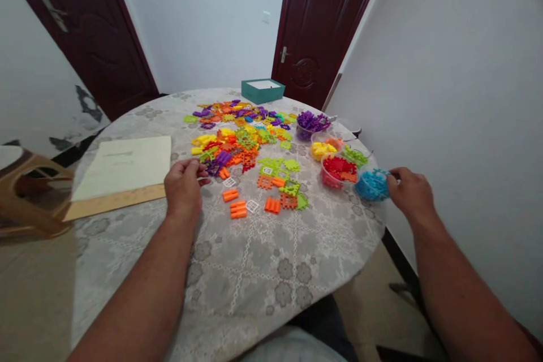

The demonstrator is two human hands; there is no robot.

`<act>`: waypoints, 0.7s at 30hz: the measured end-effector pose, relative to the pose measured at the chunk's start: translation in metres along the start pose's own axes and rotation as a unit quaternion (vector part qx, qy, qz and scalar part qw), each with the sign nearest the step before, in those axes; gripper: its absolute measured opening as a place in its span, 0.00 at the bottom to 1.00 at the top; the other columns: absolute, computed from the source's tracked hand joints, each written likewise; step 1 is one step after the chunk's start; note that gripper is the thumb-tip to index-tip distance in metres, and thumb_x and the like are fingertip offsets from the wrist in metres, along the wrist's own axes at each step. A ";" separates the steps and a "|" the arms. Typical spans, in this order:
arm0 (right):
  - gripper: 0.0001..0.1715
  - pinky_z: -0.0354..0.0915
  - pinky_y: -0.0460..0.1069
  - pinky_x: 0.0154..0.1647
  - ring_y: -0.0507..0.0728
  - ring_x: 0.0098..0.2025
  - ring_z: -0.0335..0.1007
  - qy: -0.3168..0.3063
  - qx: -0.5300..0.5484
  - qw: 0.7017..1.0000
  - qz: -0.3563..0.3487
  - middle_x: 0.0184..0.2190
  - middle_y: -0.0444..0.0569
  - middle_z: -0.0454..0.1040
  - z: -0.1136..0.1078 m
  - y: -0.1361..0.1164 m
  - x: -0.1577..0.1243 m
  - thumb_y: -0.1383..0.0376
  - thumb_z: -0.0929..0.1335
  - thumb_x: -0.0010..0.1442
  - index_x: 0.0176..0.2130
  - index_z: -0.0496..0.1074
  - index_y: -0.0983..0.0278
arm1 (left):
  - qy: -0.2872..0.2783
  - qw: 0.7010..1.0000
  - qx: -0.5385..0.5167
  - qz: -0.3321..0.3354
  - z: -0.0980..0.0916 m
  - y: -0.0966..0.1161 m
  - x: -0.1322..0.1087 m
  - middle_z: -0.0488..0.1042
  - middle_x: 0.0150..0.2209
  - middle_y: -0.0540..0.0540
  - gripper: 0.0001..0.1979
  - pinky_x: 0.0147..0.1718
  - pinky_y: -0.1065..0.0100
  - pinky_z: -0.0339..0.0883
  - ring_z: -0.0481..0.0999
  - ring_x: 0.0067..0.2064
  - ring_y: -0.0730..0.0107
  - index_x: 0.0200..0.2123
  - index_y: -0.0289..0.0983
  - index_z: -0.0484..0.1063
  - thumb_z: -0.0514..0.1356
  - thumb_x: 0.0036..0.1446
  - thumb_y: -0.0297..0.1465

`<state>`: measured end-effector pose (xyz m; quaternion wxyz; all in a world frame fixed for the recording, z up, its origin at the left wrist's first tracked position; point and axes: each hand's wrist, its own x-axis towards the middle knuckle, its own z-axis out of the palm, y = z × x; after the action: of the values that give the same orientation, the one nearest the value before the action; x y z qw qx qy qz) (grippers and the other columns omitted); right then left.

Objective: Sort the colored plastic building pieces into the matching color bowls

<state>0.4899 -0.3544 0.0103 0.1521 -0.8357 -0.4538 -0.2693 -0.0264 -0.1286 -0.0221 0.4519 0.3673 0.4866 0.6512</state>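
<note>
The bowl of blue pieces (370, 192) stands near the right edge of the surface (331, 243). The right hand (411, 191) curls at its rim; whether the grip pinches anything, I cannot tell. Well left of this bowl, the left hand (183, 185), fingers bent, is beside purple pieces (218, 164), its hold unclear.

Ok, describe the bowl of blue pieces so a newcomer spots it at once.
On the cloth-covered table, look to the bowls grouped toward the right edge. The bowl of blue pieces is nearest the right hand; among its neighbours, only its contents are blue.
</note>
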 end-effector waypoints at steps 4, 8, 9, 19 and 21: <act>0.22 0.65 0.61 0.47 0.69 0.46 0.72 0.022 -0.047 0.999 -0.004 0.43 0.64 0.79 0.004 -0.001 -0.006 0.62 0.63 0.64 0.50 0.78 0.69 | -0.015 1.000 0.018 0.000 0.001 -0.003 -0.002 0.75 0.31 0.49 0.12 0.20 0.74 0.71 0.73 0.26 0.73 0.37 0.37 0.75 0.64 0.49 0.35; 0.19 0.63 0.63 0.56 0.68 0.50 0.72 0.106 0.022 0.992 -0.057 0.45 0.64 0.79 -0.008 -0.030 -0.009 0.65 0.63 0.65 0.48 0.77 0.69 | -0.033 0.999 0.038 -0.010 0.002 -0.005 -0.002 0.76 0.31 0.48 0.12 0.20 0.73 0.72 0.74 0.27 0.72 0.37 0.37 0.76 0.64 0.49 0.35; 0.17 0.63 0.63 0.57 0.68 0.50 0.73 0.107 0.055 0.990 -0.077 0.45 0.62 0.79 -0.013 -0.043 -0.013 0.65 0.63 0.65 0.47 0.77 0.68 | -0.038 0.998 0.043 -0.010 0.002 -0.005 -0.002 0.76 0.31 0.48 0.12 0.20 0.73 0.72 0.74 0.27 0.72 0.37 0.37 0.76 0.64 0.49 0.35; 0.12 0.68 0.55 0.53 0.60 0.51 0.72 -0.242 0.303 0.872 -0.299 0.49 0.55 0.75 -0.020 -0.202 -0.082 0.67 0.66 0.68 0.49 0.75 0.61 | -0.054 0.994 0.091 0.006 0.004 -0.007 -0.005 0.76 0.31 0.49 0.12 0.21 0.72 0.71 0.73 0.26 0.73 0.37 0.37 0.75 0.63 0.50 0.36; 0.11 0.68 0.55 0.52 0.60 0.50 0.71 -0.262 0.270 0.882 -0.285 0.50 0.55 0.72 -0.013 -0.215 -0.086 0.67 0.67 0.67 0.48 0.76 0.62 | -0.059 0.994 0.090 0.005 0.004 -0.007 -0.006 0.77 0.31 0.48 0.12 0.21 0.72 0.71 0.73 0.26 0.72 0.37 0.37 0.75 0.63 0.50 0.36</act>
<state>0.2668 -0.3026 -0.0273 0.1640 -0.6367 -0.7511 0.0605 -0.0190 -0.1317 -0.0279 0.4417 0.4463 0.5137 0.5846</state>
